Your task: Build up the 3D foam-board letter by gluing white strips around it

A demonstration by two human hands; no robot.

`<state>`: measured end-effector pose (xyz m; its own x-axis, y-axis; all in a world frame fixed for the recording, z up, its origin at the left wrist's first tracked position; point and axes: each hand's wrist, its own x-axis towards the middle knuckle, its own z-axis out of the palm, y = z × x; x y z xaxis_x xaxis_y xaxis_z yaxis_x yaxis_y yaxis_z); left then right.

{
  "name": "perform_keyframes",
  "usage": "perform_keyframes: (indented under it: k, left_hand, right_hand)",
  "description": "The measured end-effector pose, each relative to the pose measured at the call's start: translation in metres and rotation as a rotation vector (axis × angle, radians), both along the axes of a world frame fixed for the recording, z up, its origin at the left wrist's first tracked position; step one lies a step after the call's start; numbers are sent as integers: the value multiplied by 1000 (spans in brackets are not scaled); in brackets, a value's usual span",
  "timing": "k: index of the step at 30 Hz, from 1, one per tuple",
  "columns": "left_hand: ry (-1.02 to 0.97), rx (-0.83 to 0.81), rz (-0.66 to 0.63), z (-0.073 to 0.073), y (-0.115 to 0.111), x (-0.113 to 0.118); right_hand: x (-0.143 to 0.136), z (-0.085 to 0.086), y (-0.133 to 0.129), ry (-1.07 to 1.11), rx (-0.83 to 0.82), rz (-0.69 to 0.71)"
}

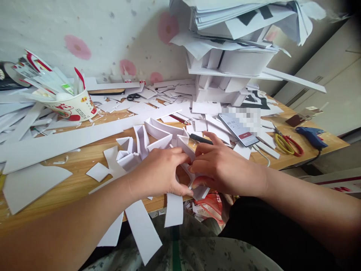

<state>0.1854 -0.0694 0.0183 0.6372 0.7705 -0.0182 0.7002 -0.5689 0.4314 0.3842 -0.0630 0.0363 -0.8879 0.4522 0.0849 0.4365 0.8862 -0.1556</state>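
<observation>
My left hand [165, 169] is closed on the near part of a hollow white foam-board shape [159, 140], its thumb pointing toward the table edge. Across from it, my right hand [225, 167] pinches a standing wall strip [202, 193] of the same shape with thumb and fingers. Several thin upright walls form its angular outline, with wood showing inside. A slim black tool [199, 139] shows just behind my right fingers; whether they touch it, I cannot tell. My fingers hide part of the joint between the strips.
A paper cup [76, 107] of glue tubes stands left. Right are a phone [239, 130], red-and-yellow-handled pliers [289, 145] and a blue glue gun [311, 137]. White offcuts [36, 184] litter the wooden table [81, 165], some overhanging its front edge. Stacked white pieces [234, 60] rise behind.
</observation>
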Motion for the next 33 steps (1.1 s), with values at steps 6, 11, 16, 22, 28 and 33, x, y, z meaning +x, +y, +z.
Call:
perform_keyframes:
  k: [6,11,16,22,28,33]
  left_hand:
    - [15,-6,11,1,0,0]
    - [20,-48,1,1,1,0]
    - [46,-71,20,-3,1,-2]
    - [58,-84,4,-3,3,-1]
    - [45,-63,-3,-5,4,-2]
    - [39,-15,-24,-8,5,-4]
  right_hand:
    - [1,0,0,17,-2,10]
    - [7,4,2,67,-131,15]
    - [17,5,10,290,-211,30]
    - [26,2,16,307,-236,30]
    - [37,0,22,298,-266,65]
    - [42,-1,22,253,-316,93]
